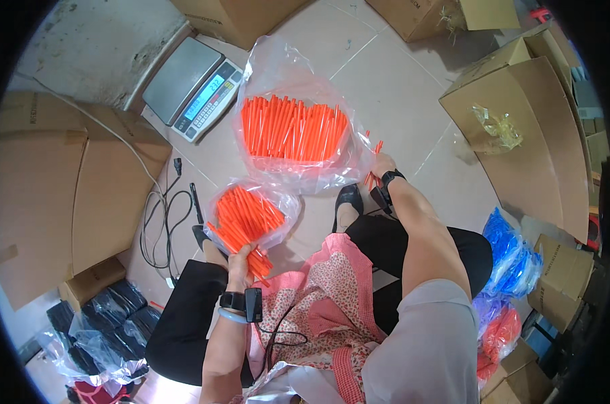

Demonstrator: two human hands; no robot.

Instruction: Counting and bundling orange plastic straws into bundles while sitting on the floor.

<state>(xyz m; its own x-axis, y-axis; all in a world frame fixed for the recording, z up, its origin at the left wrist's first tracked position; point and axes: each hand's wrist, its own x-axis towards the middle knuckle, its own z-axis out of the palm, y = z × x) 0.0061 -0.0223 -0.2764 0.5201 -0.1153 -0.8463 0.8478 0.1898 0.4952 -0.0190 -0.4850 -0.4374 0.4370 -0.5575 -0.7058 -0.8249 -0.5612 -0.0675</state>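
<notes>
My left hand [239, 266] is closed around a bundle of thin orange plastic sticks [232, 236]. The bundle slants over the near edge of a smaller clear plastic bag [290, 219], which holds more orange sticks [254, 205]. Farther off, a large clear plastic bag [276, 64] lies on the floor, with a thick row of orange sticks [291, 131] in it. Just right of that bag, my right hand [384, 163] is closed on a few orange sticks [378, 146], their ends showing above and below the fingers.
A digital scale [196, 91] with a lit display stands at the far left. Cardboard boxes [42, 195] are on the left, and an opened carton [520, 135] is on the right. A black cable [167, 232] lies coiled on the floor. Blue plastic-wrapped packs [510, 256] sit at the right.
</notes>
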